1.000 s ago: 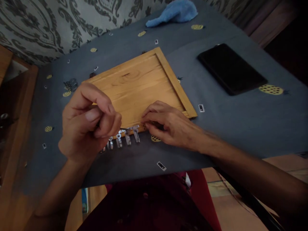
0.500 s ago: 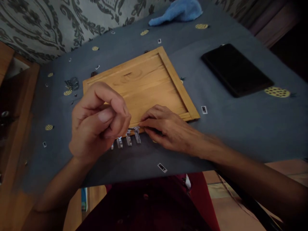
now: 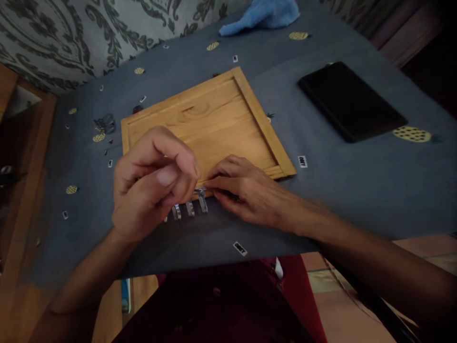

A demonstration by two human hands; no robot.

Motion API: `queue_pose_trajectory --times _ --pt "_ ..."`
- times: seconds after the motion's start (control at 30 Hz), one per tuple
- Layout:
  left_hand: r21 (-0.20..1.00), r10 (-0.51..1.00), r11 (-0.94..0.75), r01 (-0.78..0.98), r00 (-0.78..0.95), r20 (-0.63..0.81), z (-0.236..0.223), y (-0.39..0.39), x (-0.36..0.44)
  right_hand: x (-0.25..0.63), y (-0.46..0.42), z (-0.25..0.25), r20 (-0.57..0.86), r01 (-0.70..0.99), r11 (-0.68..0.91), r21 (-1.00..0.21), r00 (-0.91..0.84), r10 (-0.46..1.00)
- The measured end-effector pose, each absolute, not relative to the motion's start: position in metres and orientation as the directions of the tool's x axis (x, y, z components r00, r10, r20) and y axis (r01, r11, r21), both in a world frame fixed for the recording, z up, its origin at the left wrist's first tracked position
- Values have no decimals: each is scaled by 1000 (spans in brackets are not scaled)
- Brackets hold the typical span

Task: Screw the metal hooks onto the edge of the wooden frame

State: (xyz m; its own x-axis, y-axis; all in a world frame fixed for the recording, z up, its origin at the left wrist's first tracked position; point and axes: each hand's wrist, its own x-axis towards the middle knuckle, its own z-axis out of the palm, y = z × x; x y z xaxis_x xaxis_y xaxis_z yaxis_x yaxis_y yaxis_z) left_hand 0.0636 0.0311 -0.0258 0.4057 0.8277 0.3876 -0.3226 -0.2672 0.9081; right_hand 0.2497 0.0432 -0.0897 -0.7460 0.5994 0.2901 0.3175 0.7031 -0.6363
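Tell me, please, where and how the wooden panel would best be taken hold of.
Probably by the right rim of the wooden panel, coming from the right and pinching it from above and outside. The panel lies flat, and that straight rim stands raised and uncovered, whereas metal pieces line the near edge, with the left hand and right hand there.

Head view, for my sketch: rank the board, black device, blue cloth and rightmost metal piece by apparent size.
1. Board
2. Black device
3. Blue cloth, perhaps cropped at the top
4. Rightmost metal piece
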Motion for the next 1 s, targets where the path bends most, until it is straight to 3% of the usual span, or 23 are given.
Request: queue_pose_trajectory --times 0.37,0.67,0.9,1.0 --pt "946 867 -274 -173 380 321 -21 23 68 246 40 -91 291 292 708 -643 -762 578" --pt "901 894 -349 -259 198 403 -27 20 81 244 39 -93 296 295 700 -650 -750 592" --pt "904 884 -328 -273 248 396 -23 19 77 245 39 -92 301 294 713 -637 -756 581" --pt "870 901 -307 -386 177 397 -11 21 68 246 39 -92 346 280 710 -646 -722 600"
